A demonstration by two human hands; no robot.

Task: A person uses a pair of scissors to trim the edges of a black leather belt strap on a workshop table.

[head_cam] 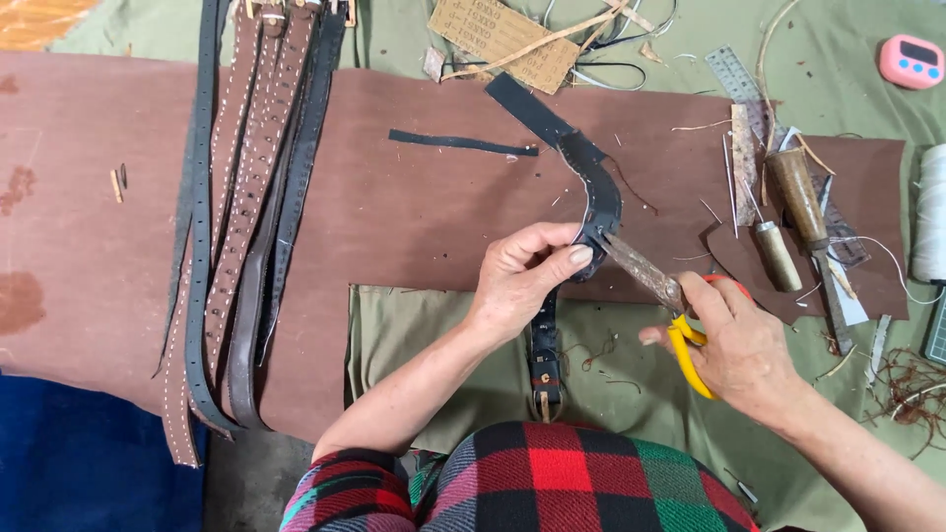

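Left hand point(522, 276) pinches curved black leather strap point(591, 182) w/ thumb & fingers; right hand point(734, 340) clamped on yellow-handled scissors point(655, 286), blades at strap's edge

This is a leather workshop, set up for handwork on straps. A wide sheet of reddish-brown leather point(414, 207) covers most of the bench, over an olive-green cloth point(434, 345). Along the bench's left side lies a bundle of long brown and black leather belts point(246, 197), punched and stitched. Toward the right edge sit two wooden-handled awls point(788, 222), a clear plastic ruler point(734, 74), a spool of white thread point(931, 212) and a pink digital timer point(912, 61). Leather trimmings and thread ends point(912, 389) litter the near right corner.
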